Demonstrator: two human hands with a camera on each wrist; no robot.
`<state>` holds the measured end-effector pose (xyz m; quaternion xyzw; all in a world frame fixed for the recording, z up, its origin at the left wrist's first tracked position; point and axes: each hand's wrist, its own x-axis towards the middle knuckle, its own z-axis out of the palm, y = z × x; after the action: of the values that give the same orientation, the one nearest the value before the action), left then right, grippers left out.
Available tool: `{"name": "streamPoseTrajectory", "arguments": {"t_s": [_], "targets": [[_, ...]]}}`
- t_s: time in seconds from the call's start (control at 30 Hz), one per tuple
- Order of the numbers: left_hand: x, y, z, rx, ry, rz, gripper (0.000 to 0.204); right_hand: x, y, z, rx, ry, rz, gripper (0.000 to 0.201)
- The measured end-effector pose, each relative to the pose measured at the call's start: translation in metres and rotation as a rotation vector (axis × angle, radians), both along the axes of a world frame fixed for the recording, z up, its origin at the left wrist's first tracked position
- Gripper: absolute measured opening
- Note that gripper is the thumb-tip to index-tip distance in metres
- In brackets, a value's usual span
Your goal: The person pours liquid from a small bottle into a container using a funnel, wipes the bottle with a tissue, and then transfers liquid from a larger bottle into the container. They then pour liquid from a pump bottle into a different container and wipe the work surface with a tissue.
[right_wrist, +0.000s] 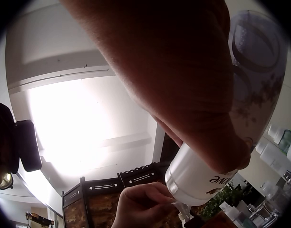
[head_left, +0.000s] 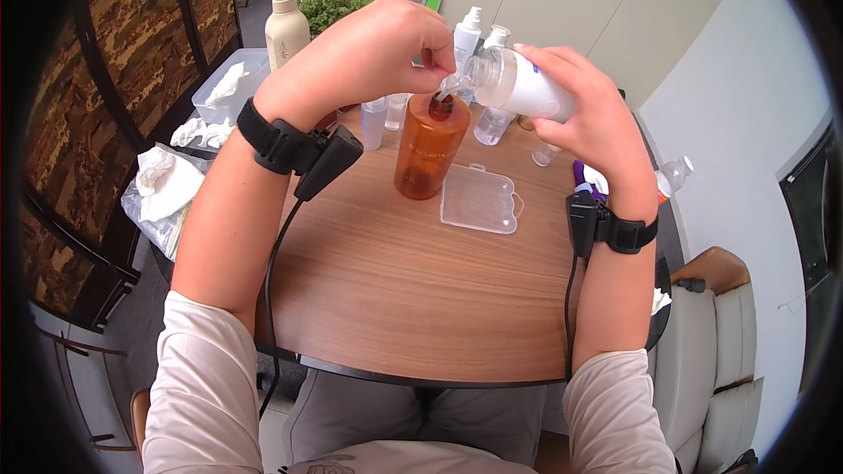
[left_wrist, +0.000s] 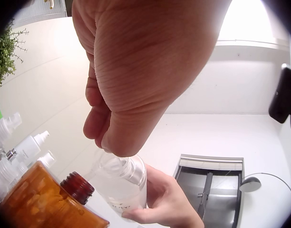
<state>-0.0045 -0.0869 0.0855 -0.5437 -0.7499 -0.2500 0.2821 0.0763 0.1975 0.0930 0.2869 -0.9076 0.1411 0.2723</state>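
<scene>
An amber bottle [head_left: 430, 145] stands upright on the table, its dark neck [left_wrist: 78, 188] uncapped. Above its mouth, my left hand [head_left: 373, 53] pinches a small clear piece [right_wrist: 183, 209], perhaps a funnel; the fingertips partly hide it. My right hand [head_left: 584, 105] grips a clear bottle with a white label [head_left: 536, 88], tilted with its open mouth toward the left hand and the clear piece. The left wrist view shows the left hand [left_wrist: 140, 66] over that bottle's mouth, with the right hand [left_wrist: 171, 199] around its side. Whether liquid flows, I cannot tell.
A clear flat case [head_left: 479, 200] lies right of the amber bottle. Several pump and spray bottles stand behind, with a beige pump bottle [head_left: 287, 31] and a plant [head_left: 332, 7] at the back left. A plastic bin [head_left: 211, 104] and crumpled tissues [head_left: 167, 183] are at the left.
</scene>
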Motion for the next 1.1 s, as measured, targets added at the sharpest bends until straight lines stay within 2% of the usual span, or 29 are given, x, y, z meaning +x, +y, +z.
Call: {"name": "streamPoseTrajectory", "arguments": {"t_s": [1.1], "targets": [[-0.0002, 0.0008, -0.0008, -0.008, -0.029, 0.005, 0.008, 0.0, -0.0005, -0.0007, -0.004, -0.013, -0.001, 0.076]]}}
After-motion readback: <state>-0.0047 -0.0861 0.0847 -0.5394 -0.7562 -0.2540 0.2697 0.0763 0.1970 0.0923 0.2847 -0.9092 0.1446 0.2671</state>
